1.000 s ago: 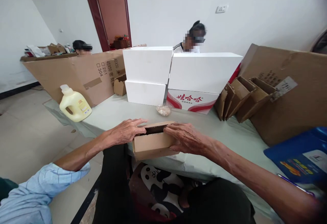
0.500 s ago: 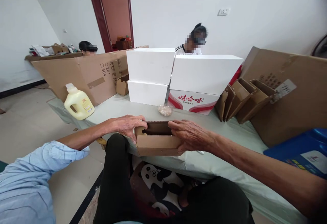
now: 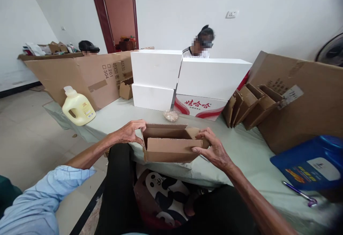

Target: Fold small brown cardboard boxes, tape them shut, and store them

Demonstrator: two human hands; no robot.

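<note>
A small brown cardboard box (image 3: 171, 151) with its top open sits at the near edge of the table, between my two hands. My left hand (image 3: 132, 132) grips its left end, thumb in front and fingers at the back corner. At the right end, my right hand (image 3: 213, 147) pinches the box by a side flap, thumb on the front panel. A front flap stands up inside the opening. Behind the box lies a small clear-wrapped bundle (image 3: 170, 115).
White boxes (image 3: 157, 69) and a red-and-white carton (image 3: 199, 106) are stacked behind. Left stands a pale yellow jug (image 3: 78, 107). Right are folded small boxes (image 3: 249, 106), a blue jug (image 3: 308, 163) and a purple pen-like tool (image 3: 298, 192). Two people sit beyond the table.
My right hand has moved right to the box's right end, and the right flap now shows. My left hand has shifted to the outer left edge. The box opening looks wider.
</note>
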